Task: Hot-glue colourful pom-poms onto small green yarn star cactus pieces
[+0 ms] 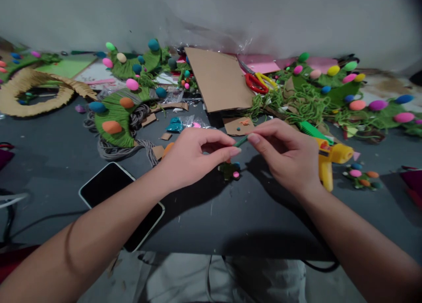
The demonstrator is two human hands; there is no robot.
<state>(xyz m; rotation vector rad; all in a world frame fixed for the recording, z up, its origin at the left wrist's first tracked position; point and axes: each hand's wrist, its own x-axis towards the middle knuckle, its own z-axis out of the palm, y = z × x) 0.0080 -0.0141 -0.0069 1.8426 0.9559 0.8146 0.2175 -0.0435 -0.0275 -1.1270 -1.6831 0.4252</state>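
Observation:
Between my two hands, over the middle of the dark table, is a thin green strip [241, 141]. The fingertips of my left hand [204, 156] pinch its left end. My right hand [283, 151] pinches the other end between thumb and forefinger. Just below my left fingertips, a small dark green piece with coloured dots [227, 171] lies on the table. Beyond the hands sits a small cardboard piece [238, 126] with orange and dark bits on it.
A phone [107, 184] lies under my left forearm. Right of my right hand is a yellow glue gun [326, 162]. Red-handled scissors [256, 84], a cardboard sheet [219, 81], green yarn [306, 103], a tan ring [9, 94] and green wrapped pieces [115, 114] with coloured balls lie farther back.

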